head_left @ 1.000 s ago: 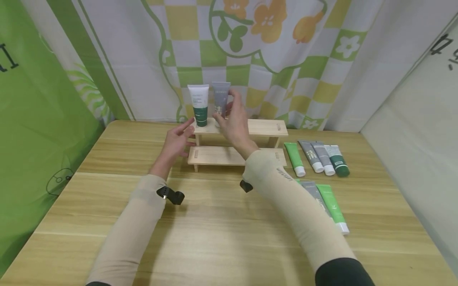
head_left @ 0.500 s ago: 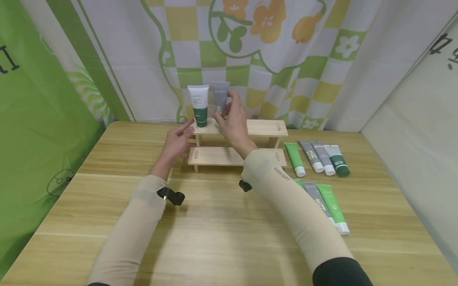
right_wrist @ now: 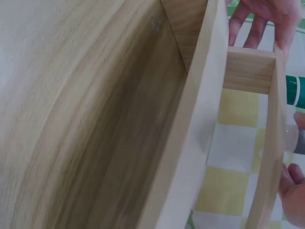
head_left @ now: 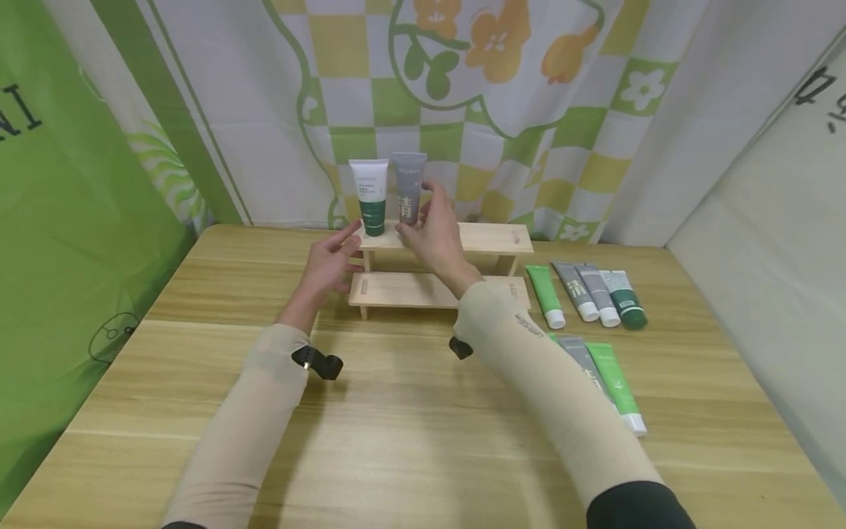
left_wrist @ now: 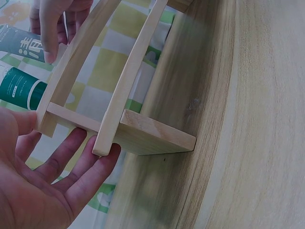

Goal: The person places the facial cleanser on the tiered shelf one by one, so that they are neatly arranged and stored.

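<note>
the head view looks forward and down from above the near side of the table (head_left: pixel 377 433), facing the far curtain (head_left: pixel 476 139). both wrist views, close and turned sideways, face it too, the left from the wooden shelf's (head_left: pixel 410 290) left end, the right from farther right; they share the shelf and left hand (head_left: pixel 327 263).

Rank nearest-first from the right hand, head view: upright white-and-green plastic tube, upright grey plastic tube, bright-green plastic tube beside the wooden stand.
1. Grey tube, at right hand.
2. White-and-green tube, farther left.
3. Bright-green tube, right of stand.
</note>
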{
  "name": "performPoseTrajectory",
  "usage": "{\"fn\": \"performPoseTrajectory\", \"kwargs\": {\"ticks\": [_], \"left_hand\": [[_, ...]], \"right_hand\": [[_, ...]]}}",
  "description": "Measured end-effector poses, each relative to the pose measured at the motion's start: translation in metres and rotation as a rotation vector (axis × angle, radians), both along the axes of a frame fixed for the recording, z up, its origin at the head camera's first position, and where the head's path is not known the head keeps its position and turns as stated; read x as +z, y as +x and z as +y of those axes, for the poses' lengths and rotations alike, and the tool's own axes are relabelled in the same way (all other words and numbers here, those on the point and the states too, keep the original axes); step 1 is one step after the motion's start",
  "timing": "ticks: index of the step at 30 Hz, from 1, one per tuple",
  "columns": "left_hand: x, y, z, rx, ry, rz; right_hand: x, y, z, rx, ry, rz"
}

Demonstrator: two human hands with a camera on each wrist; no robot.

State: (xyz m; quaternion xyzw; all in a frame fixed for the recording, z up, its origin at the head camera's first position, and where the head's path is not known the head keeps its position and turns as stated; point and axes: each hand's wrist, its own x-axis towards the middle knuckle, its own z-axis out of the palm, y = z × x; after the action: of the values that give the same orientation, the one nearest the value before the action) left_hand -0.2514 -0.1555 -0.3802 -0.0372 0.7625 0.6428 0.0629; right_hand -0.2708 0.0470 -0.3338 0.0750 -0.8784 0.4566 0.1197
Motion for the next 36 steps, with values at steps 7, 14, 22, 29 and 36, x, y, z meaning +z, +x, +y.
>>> {"fn": "performPoseTrajectory", "kwargs": {"ticks": [7, 14, 22, 29, 36], "left_hand": [[0.000, 0.000, -0.001, -0.011, 0.001, -0.005], [0.001, 0.001, 0.000, -0.013, 0.004, -0.013], [0.000, -0.001, -0.001, -0.024, 0.010, -0.032], [0.000, -0.001, -0.003, -0.035, 0.013, -0.030], [0.002, -0.001, -0.003, -0.049, 0.010, -0.041]], "right_hand": [[0.007, 0.012, 0.021, 0.035, 0.018, 0.020], [0.012, 0.034, 0.056, 0.087, 0.018, 0.032], [0.012, 0.064, 0.100, 0.121, -0.085, 0.015], [0.013, 0.097, 0.142, 0.120, -0.095, -0.075], [0.015, 0.136, 0.191, 0.113, -0.045, -0.247]]}}
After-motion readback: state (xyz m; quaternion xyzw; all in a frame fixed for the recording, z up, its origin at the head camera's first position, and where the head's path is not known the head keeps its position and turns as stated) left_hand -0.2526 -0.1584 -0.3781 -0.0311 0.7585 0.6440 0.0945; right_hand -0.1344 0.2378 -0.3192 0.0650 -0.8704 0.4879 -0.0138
